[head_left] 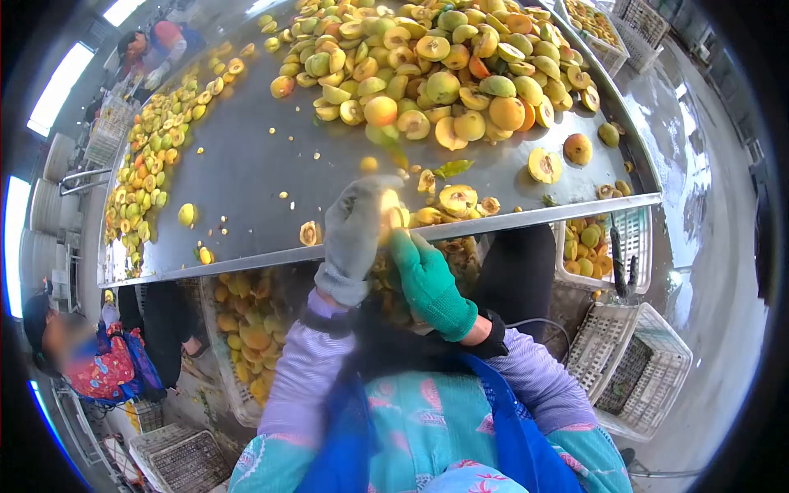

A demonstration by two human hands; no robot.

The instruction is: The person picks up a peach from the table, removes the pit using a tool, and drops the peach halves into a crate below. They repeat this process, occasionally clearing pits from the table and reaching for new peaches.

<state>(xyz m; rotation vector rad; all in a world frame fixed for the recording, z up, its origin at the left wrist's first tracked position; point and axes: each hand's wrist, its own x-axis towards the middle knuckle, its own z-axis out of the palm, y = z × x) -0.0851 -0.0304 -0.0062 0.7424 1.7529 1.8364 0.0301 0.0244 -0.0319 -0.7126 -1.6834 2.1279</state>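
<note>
My left hand [355, 234], in a grey glove, is closed round a cut yellow peach [392, 212] just over the table's near edge. The peach is blurred, with its pale flesh showing. My right hand [431, 283], in a green glove, is closed with its fingertips right at the peach's lower side; I cannot tell what is in its fingers. Beside the hands on the metal table [255, 185] lie a cut peach half [458, 199], a green leaf [453, 168] and bits of pit and flesh.
A large heap of peaches [444, 86], many halved, covers the table's far side. More cut peaches [152, 168] line its left edge. Below stand a crate of peaches [251, 337] and stacked white crates [633, 370]. Co-workers [107, 361] are at the left.
</note>
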